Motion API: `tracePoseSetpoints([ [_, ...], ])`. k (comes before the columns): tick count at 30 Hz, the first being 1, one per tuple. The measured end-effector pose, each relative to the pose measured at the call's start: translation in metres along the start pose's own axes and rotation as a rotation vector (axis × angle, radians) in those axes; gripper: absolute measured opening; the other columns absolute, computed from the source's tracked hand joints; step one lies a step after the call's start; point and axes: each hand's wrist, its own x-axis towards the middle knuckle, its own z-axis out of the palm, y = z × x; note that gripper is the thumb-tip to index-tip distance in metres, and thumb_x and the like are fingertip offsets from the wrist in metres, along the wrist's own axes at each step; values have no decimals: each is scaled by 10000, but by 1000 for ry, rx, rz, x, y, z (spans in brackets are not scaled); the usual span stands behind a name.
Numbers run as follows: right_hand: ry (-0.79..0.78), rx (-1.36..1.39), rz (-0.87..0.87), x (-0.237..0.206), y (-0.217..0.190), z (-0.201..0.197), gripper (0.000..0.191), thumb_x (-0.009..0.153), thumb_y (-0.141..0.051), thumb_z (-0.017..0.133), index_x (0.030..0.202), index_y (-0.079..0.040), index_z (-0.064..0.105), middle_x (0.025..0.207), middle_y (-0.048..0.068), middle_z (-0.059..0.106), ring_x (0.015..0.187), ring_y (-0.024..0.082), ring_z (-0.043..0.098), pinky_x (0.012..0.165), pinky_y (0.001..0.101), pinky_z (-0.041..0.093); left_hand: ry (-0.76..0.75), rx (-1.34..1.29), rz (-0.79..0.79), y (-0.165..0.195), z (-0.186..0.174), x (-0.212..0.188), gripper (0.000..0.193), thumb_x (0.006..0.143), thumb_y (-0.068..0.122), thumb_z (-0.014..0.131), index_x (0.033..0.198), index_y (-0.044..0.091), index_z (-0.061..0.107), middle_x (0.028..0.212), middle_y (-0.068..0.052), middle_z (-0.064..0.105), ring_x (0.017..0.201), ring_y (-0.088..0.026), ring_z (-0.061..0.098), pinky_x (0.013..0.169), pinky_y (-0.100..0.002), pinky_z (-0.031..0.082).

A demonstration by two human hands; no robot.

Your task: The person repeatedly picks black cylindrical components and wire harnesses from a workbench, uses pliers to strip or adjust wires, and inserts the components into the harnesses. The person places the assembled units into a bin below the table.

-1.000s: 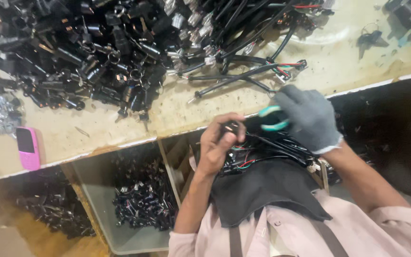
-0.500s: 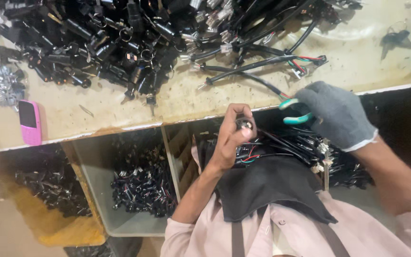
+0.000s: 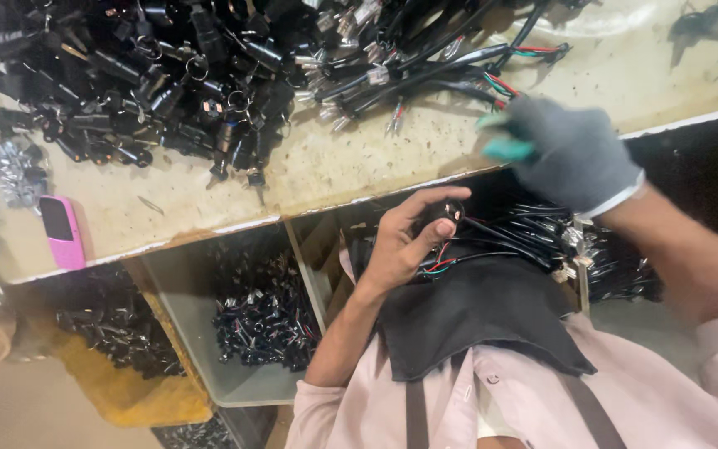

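My bare left hand is closed around a small black round part with black, red and green wires trailing from it, just below the table's front edge. My right hand wears a grey glove and grips a tool with teal handles; it is blurred and raised over the table edge, apart from the left hand. A dark cloth lies over my lap under the wires.
A heap of black parts with rings and wire harnesses covers the beige table. A pink phone lies at the left edge. Below stand a grey bin and a yellow bin with black parts.
My gloved right hand has lifted up and away from the left hand, out over the table edge. The left hand stays on the wired part.
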Motion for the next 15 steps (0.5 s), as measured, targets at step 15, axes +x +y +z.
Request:
tracePoseSetpoints([
  [15,290,1154,92,-39,-58,12,175,848,-15,685,868,-79,524,748,109,526,642,263,521,587,397,440,66,290,124,12,12,0,274,980,159,711,1217,24,681,1061,-120,755,937,-189,720,866,-293,576],
])
